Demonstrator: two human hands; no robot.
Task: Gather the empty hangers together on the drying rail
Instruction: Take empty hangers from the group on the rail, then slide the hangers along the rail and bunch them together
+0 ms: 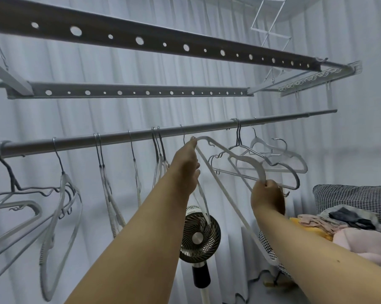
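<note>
White plastic, that hanger point(235, 157): I have it tilted just under the drying rail point(163, 131), my left hand point(186, 165) pinching one end up by the bar, my right hand point(267, 197) curled round the other shoulder. I can't make out its hook. I judge this mid-gather: other empty hangers point(101, 178) are strung out along the rail to the left, a small cluster point(270, 159) to the right. Next I'd need the hook seated beside that cluster.

Pale grey hangers point(246, 160), checked cushion point(356, 200), perhaps pink clothes point(360, 242)
</note>
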